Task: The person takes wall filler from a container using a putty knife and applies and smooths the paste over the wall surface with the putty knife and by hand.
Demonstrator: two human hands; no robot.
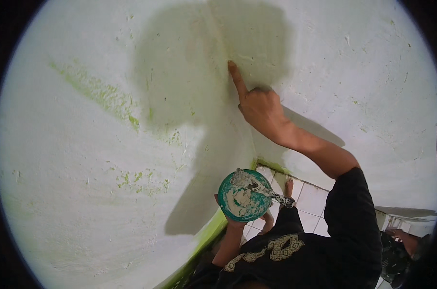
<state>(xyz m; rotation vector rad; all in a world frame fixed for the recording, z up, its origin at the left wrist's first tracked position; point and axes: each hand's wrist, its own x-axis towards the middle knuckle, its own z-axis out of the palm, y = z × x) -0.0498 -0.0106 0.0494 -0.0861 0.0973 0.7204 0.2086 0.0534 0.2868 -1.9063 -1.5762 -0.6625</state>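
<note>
My right hand [262, 108] is raised to the inner corner of the white-green wall [83, 159]. Its index finger is stretched out, with the fingertip at the corner line, while the other fingers are folded and nothing shows in them. Lower down, my left hand [235, 224] supports a round green bowl [223, 189] from beneath, mostly hidden by it. Whitish putty [241, 203] is smeared inside the bowl. A putty-coated scraper [264, 189] lies across it, its blade towards the far left of the rim and its dark handle sticking out at the right.
Bare green patches [100, 94] and small pits mark the wall, which carries my shadow. White floor tiles [311, 198] and my bare foot [289, 187] show below. Another person's arm and dark patterned clothing [394, 257] appear at the lower right.
</note>
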